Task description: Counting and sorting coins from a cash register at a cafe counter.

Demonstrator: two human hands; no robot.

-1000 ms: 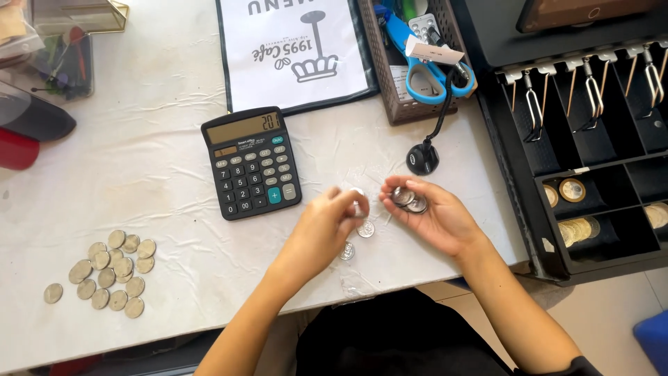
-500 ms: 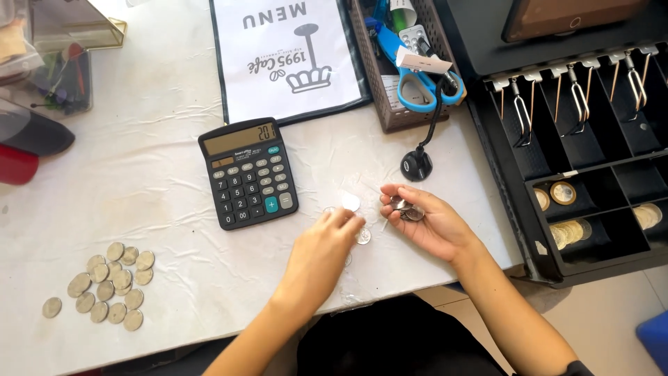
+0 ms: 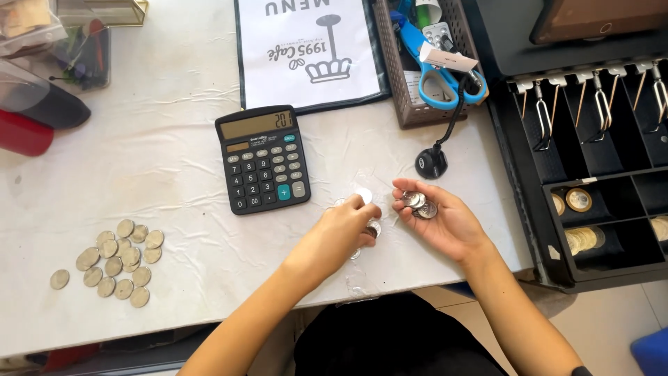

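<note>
Coins [image 3: 419, 204] sit stacked in the cupped right hand [image 3: 438, 221], just right of the calculator [image 3: 264, 159], fingers curled loosely round them. More loose coins [image 3: 362, 196] lie on the white table [image 3: 174, 174] below the calculator's right corner, on what looks like a clear plastic bag. Left hand [image 3: 341, 233] is down on them, fingertips pinched together; whether a coin is actually gripped, I cannot tell. Best handled by sliding one coin clear before lifting, and keeping the right palm level so the stack stays put. Far left of the calculator, a counted heap [image 3: 115, 261] waits well apart; to its right, the cash drawer [image 3: 591, 174] lies open.
</note>
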